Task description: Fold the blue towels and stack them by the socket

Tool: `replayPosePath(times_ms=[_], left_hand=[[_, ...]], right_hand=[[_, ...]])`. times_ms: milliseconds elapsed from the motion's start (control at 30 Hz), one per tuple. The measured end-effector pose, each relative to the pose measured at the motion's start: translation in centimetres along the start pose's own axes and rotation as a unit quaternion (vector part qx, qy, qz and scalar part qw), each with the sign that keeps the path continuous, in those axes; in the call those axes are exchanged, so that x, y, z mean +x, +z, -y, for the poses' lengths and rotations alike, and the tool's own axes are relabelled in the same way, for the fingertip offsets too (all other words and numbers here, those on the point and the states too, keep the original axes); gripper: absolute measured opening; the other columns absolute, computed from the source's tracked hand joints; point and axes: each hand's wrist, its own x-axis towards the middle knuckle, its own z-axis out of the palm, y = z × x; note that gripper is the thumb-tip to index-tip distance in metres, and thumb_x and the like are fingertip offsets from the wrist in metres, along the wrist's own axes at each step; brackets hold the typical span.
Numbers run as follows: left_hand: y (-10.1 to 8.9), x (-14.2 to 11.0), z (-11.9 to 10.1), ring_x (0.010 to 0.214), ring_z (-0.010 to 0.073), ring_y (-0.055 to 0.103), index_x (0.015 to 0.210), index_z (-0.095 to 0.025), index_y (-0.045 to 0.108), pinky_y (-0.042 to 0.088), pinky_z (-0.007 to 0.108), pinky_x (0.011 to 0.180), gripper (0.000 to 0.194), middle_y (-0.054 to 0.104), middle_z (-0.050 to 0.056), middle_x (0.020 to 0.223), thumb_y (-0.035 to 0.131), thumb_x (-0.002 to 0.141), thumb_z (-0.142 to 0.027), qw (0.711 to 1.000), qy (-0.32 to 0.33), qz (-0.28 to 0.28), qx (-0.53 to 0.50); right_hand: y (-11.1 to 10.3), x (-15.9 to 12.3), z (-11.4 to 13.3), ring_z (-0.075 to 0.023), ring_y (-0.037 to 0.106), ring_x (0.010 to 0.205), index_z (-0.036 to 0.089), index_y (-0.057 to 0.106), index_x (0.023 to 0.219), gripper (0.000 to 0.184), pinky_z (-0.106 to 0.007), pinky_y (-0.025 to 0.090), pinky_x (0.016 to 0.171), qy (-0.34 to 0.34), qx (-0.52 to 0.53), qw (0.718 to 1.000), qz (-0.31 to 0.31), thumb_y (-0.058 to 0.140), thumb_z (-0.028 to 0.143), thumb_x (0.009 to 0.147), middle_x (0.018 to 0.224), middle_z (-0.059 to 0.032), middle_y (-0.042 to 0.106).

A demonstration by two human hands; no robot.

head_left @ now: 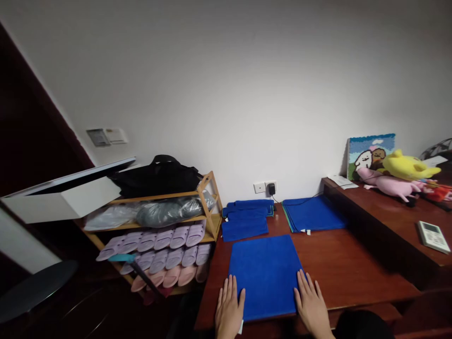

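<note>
A blue cloth [265, 278] lies spread flat near the front edge of the wooden table. My left hand [230, 306] rests palm down at its left edge, fingers stretched out and pointing away from me. On the opposite edge, my right hand [311, 299] lies in the same way, its fingers extended. A small white tag sticks out by my left wrist. Behind this cloth sit several folded blue cloths [245, 228] at the back left, and a stack of flat blue cloths [314, 214] at the back right.
A shoe rack [209, 207] with several slippers [176, 238] and a black bag [158, 176] stands left of the table [356, 263]. At right, a raised ledge carries plush toys [390, 181] and a white remote-like device [433, 237]. A black plug [271, 189] trails a cable from the wall.
</note>
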Motion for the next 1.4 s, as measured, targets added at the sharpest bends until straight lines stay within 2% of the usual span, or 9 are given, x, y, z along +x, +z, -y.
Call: replayPosePath(times_ms=[133, 233, 333, 467, 600, 733, 967, 1067, 1400], left_hand=[[0.1, 0.2, 0.7, 0.158, 0.0294, 0.029, 0.162, -0.008, 0.037, 0.029, 0.050, 0.130, 0.071, 0.031, 0.013, 0.169, 0.031, 0.104, -0.049, 1.000, -0.018, 0.001, -0.010], [-0.2, 0.0, -1.0, 0.157, 0.0295, 0.032, 0.160, -0.011, 0.041, 0.030, 0.051, 0.129, 0.067, 0.036, 0.012, 0.168, 0.032, 0.105, -0.047, 0.999, -0.011, -0.045, -0.020], [-1.1, -0.4, -5.9, 0.156, 0.0251, 0.035, 0.161, -0.018, 0.042, 0.035, 0.047, 0.128, 0.060, 0.037, 0.007, 0.168, 0.028, 0.108, -0.044, 0.994, 0.066, -0.062, -0.062], [-2.5, -0.5, -14.6, 0.158, 0.0232, 0.031, 0.165, -0.026, 0.031, 0.033, 0.045, 0.130, 0.059, 0.030, 0.001, 0.171, 0.028, 0.110, -0.046, 0.962, 0.238, 0.002, -0.134], [-2.7, 0.0, -18.7, 0.159, 0.0233, 0.028, 0.166, -0.027, 0.028, 0.027, 0.047, 0.132, 0.059, 0.028, 0.001, 0.172, 0.020, 0.110, -0.047, 0.950, 0.260, 0.075, -0.157], [-1.8, 0.3, -16.5, 0.160, 0.0227, 0.025, 0.165, -0.027, 0.027, 0.026, 0.047, 0.133, 0.060, 0.026, 0.000, 0.172, 0.019, 0.110, -0.050, 0.962, 0.230, 0.073, -0.128], [-1.1, 0.3, -4.8, 0.159, 0.0266, 0.027, 0.164, -0.020, 0.033, 0.028, 0.051, 0.130, 0.063, 0.025, 0.004, 0.171, 0.022, 0.109, -0.050, 0.996, 0.076, 0.046, 0.001], [-0.9, -0.1, -1.2, 0.159, 0.0258, 0.027, 0.164, -0.017, 0.033, 0.029, 0.051, 0.130, 0.064, 0.024, 0.006, 0.171, 0.024, 0.108, -0.047, 0.998, 0.040, 0.036, 0.024], [-0.3, -0.5, -1.0, 0.159, 0.0278, 0.026, 0.165, -0.014, 0.031, 0.029, 0.050, 0.130, 0.071, 0.025, 0.009, 0.172, 0.024, 0.107, -0.056, 1.000, 0.018, 0.016, 0.003]], right_hand=[[0.1, 0.3, -0.1, -0.0299, 0.032, 0.157, 0.020, 0.047, 0.158, 0.063, -0.056, 0.028, 0.128, -0.009, 0.008, 1.000, -0.013, 0.026, 0.049, 0.105, 0.167, -0.0047, 0.038], [0.2, 0.5, -0.1, -0.0287, 0.033, 0.157, 0.021, 0.046, 0.158, 0.063, -0.055, 0.028, 0.127, -0.005, 0.011, 1.000, -0.004, 0.026, 0.048, 0.106, 0.166, -0.0040, 0.039], [0.4, 0.5, 0.0, -0.0292, 0.033, 0.157, 0.020, 0.046, 0.158, 0.063, -0.055, 0.028, 0.127, -0.002, 0.007, 1.000, -0.004, 0.027, 0.047, 0.105, 0.166, -0.0047, 0.039], [0.3, 0.4, -0.1, -0.0305, 0.031, 0.157, 0.021, 0.046, 0.158, 0.062, -0.056, 0.027, 0.128, -0.012, 0.006, 1.000, 0.006, 0.031, 0.044, 0.103, 0.167, -0.0053, 0.038], [-0.5, 0.4, -0.1, -0.0293, 0.029, 0.158, 0.025, 0.046, 0.159, 0.061, -0.055, 0.026, 0.129, -0.015, 0.002, 0.999, 0.039, 0.033, 0.036, 0.100, 0.168, -0.0017, 0.035], [-1.3, 0.6, 0.3, -0.0293, 0.031, 0.157, 0.025, 0.049, 0.157, 0.060, -0.054, 0.026, 0.129, -0.011, 0.008, 0.999, 0.047, 0.029, 0.042, 0.103, 0.168, -0.0025, 0.035], [-1.4, 0.7, 0.8, -0.0294, 0.027, 0.158, 0.018, 0.042, 0.160, 0.065, -0.054, 0.024, 0.130, 0.014, 0.020, 0.999, 0.044, 0.027, 0.047, 0.104, 0.169, -0.0040, 0.032], [-1.2, 0.5, 0.5, -0.0299, 0.026, 0.159, 0.018, 0.043, 0.160, 0.066, -0.054, 0.025, 0.130, 0.017, 0.023, 0.999, 0.045, 0.029, 0.048, 0.103, 0.169, -0.0044, 0.033], [-3.9, 4.9, 0.7, -0.0254, 0.027, 0.159, 0.016, 0.035, 0.163, 0.067, -0.051, 0.022, 0.131, 0.008, 0.025, 0.997, 0.075, 0.022, 0.046, 0.104, 0.169, -0.0044, 0.033]])
